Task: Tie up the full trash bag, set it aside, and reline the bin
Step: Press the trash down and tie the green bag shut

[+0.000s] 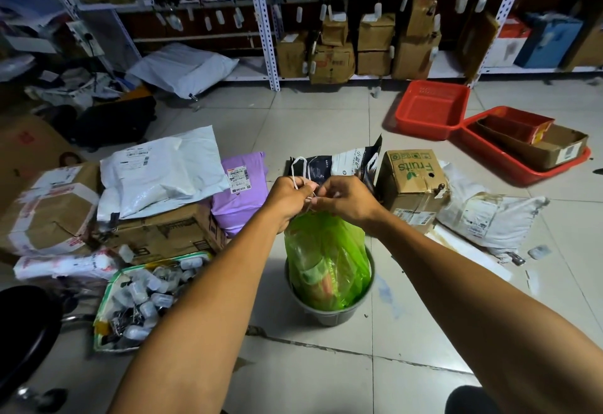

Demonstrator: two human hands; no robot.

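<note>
One translucent green plastic trash bag (328,263), full, sits in one round grey plastic bin (329,311) on the tiled floor (326,374). Two hands at the bag's gathered neck: left hand (288,200) and right hand (342,200), fingers of both curled, pinching the one white drawstring (300,169), which loops up above the left hand. Left: one green-rimmed tray of small plastic tags (143,299). Behind, close: one "Fruits" cardboard box (412,182), one purple mailer (239,191). Farther right: two red plastic baskets (430,110).

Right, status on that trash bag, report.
Both hands, left and right, pinching the white drawstring. Green bag gathered at top, sitting in the bin. Nothing in the way.
</note>
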